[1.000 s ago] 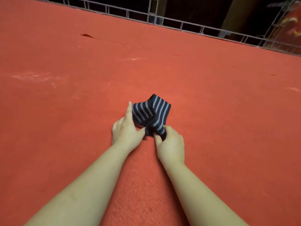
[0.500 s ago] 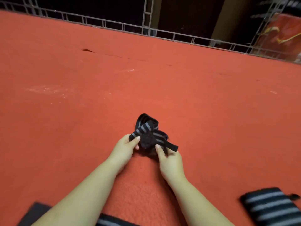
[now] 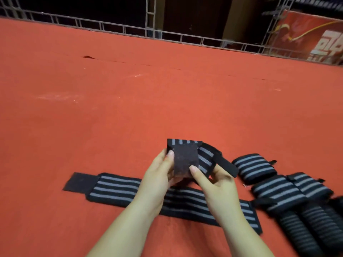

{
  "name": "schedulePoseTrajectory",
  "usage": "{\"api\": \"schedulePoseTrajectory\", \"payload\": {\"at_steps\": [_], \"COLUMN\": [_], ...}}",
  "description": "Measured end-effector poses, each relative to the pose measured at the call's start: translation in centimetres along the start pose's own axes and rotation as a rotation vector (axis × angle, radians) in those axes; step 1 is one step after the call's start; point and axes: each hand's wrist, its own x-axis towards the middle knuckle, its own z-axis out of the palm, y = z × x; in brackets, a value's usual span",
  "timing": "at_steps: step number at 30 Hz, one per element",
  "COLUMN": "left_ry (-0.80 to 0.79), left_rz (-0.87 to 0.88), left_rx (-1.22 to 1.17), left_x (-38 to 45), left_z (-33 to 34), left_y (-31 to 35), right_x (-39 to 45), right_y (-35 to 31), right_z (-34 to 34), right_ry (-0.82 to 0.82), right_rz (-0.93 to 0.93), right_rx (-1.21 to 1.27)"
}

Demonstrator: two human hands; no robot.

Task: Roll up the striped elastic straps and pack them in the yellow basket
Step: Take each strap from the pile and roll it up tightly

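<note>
Woven strap (image 3: 201, 160), fuzzy red carpet (image 3: 167, 101)

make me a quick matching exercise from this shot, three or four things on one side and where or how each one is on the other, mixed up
Things:
1. held strap
2. flat strap
3. rolled straps
4. metal truss

States or places:
A. lying unrolled on the red carpet, under the forearms
B. along the carpet's far edge
C. pinched between the left hand and right hand
D. bundled on the carpet at the right

Pairs: 1-C, 2-A, 3-D, 4-B
</note>
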Motion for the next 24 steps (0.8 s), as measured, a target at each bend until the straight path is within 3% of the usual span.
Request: {"api": "schedulePoseTrajectory", "payload": {"at_steps": [7, 11, 13, 15, 17, 18, 20, 22, 24], "left_ry": [0.045, 0.138, 0.184, 0.185, 0.141, 0.111, 0.02, -0.092, -0.166], "left_rz": [0.124, 0.142, 0.13, 0.096, 0.063, 0.048, 0.031, 0.023, 0.02], "left_rx": [0.054, -0.072, -0.095, -0.075, -0.02, 0.026, 0.136, 0.226, 0.292], "left_x": [-2.2, -2.8, -3.0, -3.3, -3.5, -3.6, -3.8, -3.9, -4.2], "left_z": [0.5, -0.5, -1.3, -2.0, -2.2, -2.1, -2.1, -2.5, -3.4], "left_y": [0.0, 1.9, 2.9, 3.5, 3.8, 3.8, 4.1, 4.6, 5.5], "right_x": [-3.2, -1.3, -0.4, -0.1, -0.6, -1.0, -1.8, -2.4, -2.3], "right_y": [-0.9, 0.3, 1.1, 1.4, 1.1, 0.8, -0.3, -1.7, -2.8], "right_z": [-0.2, -3.0, -5.3, -6.3, -5.8, -5.1, -3.0, -1.1, 0.0], "right_ry": [-0.014, 0.331, 0.465, 0.536, 0.534, 0.48, 0.182, -0.204, -0.452], "right_rz": [-0.098, -0.002, 0.036, 0.152, 0.13, 0.042, -0.12, -0.128, -0.057], "right_rx": [0.077, 0.163, 0.02, -0.155, -0.25, -0.287, -0.288, -0.134, 0.106]}}
